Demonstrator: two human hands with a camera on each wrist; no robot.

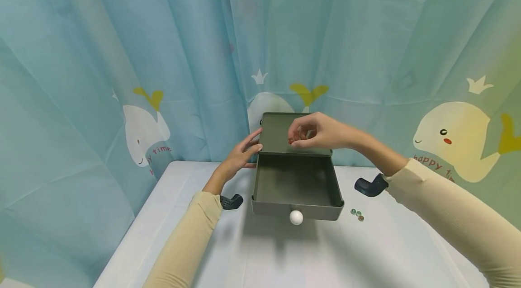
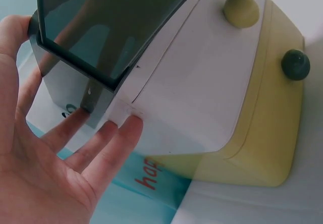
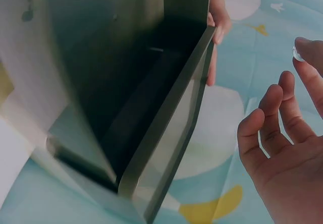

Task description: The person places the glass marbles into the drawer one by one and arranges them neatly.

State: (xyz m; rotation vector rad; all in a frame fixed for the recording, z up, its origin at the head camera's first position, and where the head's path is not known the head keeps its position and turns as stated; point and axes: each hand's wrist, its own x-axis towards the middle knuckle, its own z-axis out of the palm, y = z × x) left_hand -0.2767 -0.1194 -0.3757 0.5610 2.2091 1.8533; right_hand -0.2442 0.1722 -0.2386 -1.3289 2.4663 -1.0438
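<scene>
A drawer cabinet stands on the table with its grey-green top drawer [image 1: 297,210] pulled out, a white knob on its front. Below it, the left wrist view shows a white drawer [image 2: 192,77] and a yellow drawer [image 2: 270,108]. My left hand [image 1: 238,157] rests against the cabinet's left side, fingers spread and thumb at the upper edge. Above the cabinet's grey-green top [image 1: 277,132], my right hand [image 1: 319,130] pinches a small, shiny glass bead [image 3: 298,55] between thumb and forefinger. It looks reddish in the head view. The drawer's visible inside is bare.
Three small glass beads [image 1: 358,214], greenish and brown, lie on the white table [image 1: 281,261] to the right of the drawer. A blue curtain [image 1: 195,53] with whale prints hangs close behind the cabinet. Dark wrist mounts [image 1: 370,186] stick out from both forearms.
</scene>
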